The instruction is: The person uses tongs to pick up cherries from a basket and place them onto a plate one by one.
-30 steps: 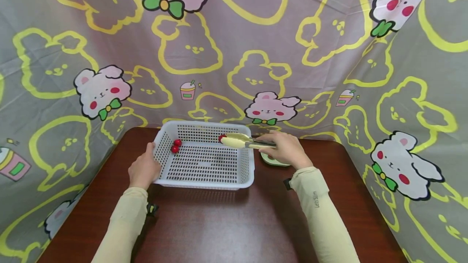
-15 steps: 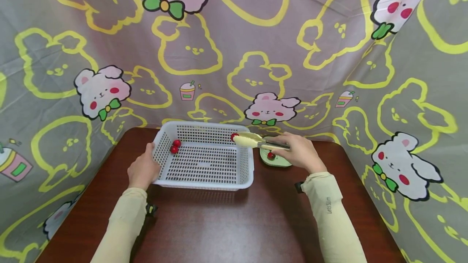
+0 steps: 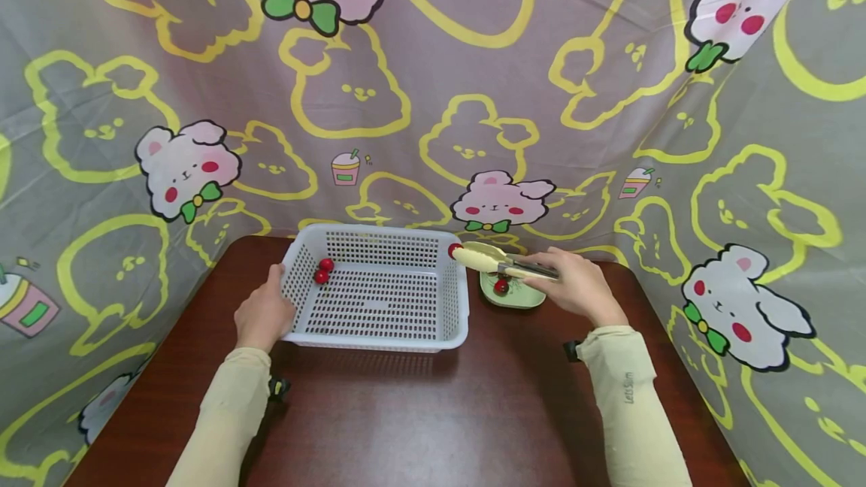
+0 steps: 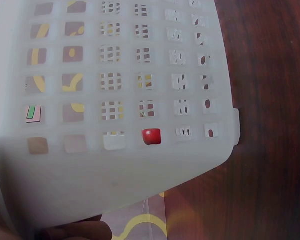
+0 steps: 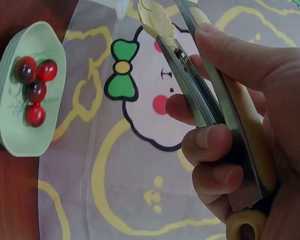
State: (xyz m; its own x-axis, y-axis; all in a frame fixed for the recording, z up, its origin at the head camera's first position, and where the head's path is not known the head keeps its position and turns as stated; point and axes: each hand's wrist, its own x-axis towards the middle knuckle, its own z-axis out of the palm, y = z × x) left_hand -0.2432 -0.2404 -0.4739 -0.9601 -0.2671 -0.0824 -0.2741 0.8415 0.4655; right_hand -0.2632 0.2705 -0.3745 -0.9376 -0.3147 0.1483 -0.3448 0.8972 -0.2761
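My left hand (image 3: 264, 312) grips the left rim of a white perforated plastic basket (image 3: 379, 343). In the left wrist view, the basket wall (image 4: 115, 175) fills much of the frame, and one red fruit (image 4: 151, 136) shows through a hole. Two small red round fruits, like cherry tomatoes (image 3: 323, 270), lie in its left end. My right hand (image 3: 575, 284) holds kitchen tongs (image 3: 504, 261) with cream-coloured heads. At their tips, over the basket's right rim, is another cherry tomato (image 3: 453, 250). The right wrist view shows my fingers wrapped around the tongs' metal arms (image 5: 210, 95).
Right of the basket, partly under the tongs, stands a light green dish (image 3: 514, 299). Several dark red cherry tomatoes (image 5: 36, 91) lie in it in the right wrist view. A brown wooden table (image 3: 419, 419) carries everything, and a patterned cloth (image 3: 406, 96) hangs behind and at the sides.
My right hand has moved right with the tongs, carrying the cherry tomato from above the basket to its right rim. More of the green dish now shows. My left hand stays on the rim.
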